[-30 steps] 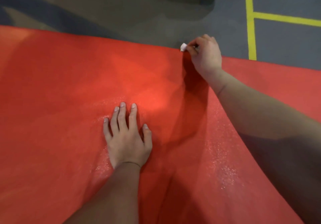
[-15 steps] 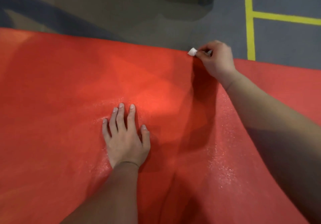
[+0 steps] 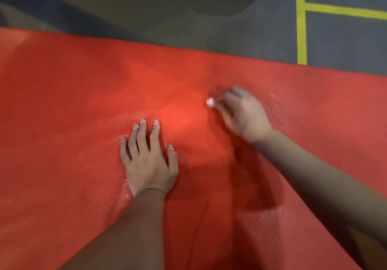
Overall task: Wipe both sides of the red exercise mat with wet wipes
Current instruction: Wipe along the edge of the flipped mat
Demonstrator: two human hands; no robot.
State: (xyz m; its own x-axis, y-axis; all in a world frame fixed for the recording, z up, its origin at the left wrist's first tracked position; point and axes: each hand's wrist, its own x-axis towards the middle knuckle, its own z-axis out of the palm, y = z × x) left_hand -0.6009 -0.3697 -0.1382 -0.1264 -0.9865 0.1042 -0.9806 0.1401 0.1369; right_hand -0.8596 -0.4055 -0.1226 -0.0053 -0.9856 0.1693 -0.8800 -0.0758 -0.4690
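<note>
Red foam exercise mat (image 3: 73, 123) lies spread over grey floor (image 3: 146, 7), filling our lower view. Our left hand (image 3: 149, 163) rests flat at mat centre, fingers straight. Our right hand (image 3: 243, 112), blurred, fingers curled, pinches small white wet wipe wad (image 3: 210, 102) against mat. Yellow floor line (image 3: 301, 28) beyond far edge.

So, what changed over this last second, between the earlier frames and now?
The right hand, still pinching the small white wet wipe, came back from the far edge of the red mat toward the person, and is now blurred over the mat's middle. Nothing was picked up or let go. The left hand stayed flat on the mat with straight fingers, in about the same spot.
</note>
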